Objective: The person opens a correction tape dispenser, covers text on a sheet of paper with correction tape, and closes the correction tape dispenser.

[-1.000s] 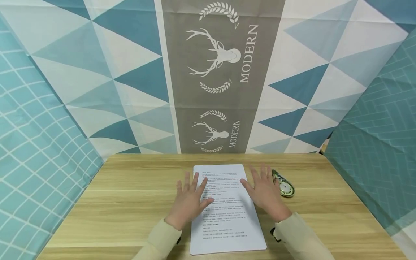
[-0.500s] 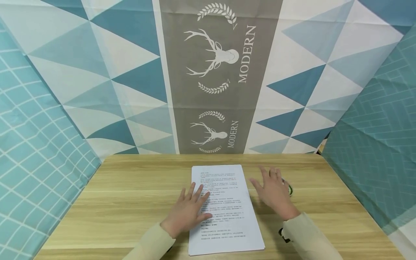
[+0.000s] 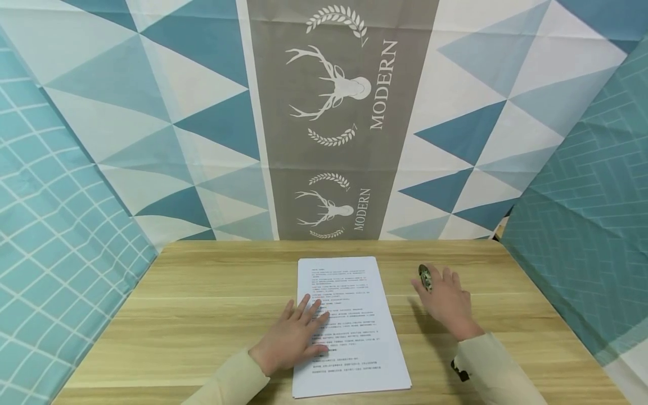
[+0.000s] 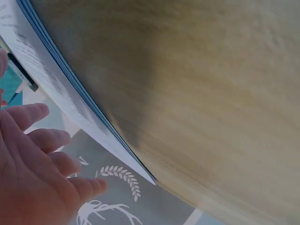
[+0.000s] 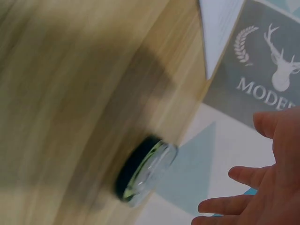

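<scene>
Right hand (image 3: 445, 301) is now farther right, clear of the paper stack (image 3: 349, 337), beside the green oval item (image 5: 146, 169) on the bench (image 3: 202, 315); grip spread, contact undetermined. Left hand (image 3: 291, 340), grip spread, sits nearer along the stack's left edge. Judged: reaching stage.

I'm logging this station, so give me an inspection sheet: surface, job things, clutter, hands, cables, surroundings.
Surface: wood-grain table.
Job things: papers, stacked, printed side up; green device to their right, partly hidden by a hand in the head view.
Clutter: nothing seen.
Left hand: fingers spread over the papers' left edge; contact unclear.
Right hand: over the green device, apart from it in the right wrist view.
Cables: nothing seen.
Surroundings: patterned backdrop, grid cloth left, teal cloth right.
</scene>
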A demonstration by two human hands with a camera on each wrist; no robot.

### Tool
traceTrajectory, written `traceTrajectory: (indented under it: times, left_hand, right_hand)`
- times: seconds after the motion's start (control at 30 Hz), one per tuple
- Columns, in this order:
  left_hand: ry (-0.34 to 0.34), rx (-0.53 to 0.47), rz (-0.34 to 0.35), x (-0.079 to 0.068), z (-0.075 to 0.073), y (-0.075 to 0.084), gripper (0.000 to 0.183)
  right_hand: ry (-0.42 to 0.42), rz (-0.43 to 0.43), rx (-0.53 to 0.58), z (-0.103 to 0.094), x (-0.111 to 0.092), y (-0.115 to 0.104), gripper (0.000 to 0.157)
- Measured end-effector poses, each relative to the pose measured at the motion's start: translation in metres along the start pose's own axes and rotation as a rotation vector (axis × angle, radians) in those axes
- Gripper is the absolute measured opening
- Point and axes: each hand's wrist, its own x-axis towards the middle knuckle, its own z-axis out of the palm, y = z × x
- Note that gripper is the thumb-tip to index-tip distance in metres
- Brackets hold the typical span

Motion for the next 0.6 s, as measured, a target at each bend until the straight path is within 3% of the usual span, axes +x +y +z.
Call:
traceTrajectory:
  times: [0.27, 0.6]
  left_hand:
    - [-0.026, -0.017, 0.037, 0.000, 0.002, -0.003, 0.067]
    - [-0.067, -0.023, 0.110, -0.003, 0.007, -0.003, 0.069]
  right_hand:
    - [-0.019, 0.015, -0.011, -0.003, 0.003, 0.013, 0.078]
    - [-0.056, 0.064, 0.020, -0.002, 0.010, 0.026, 0.078]
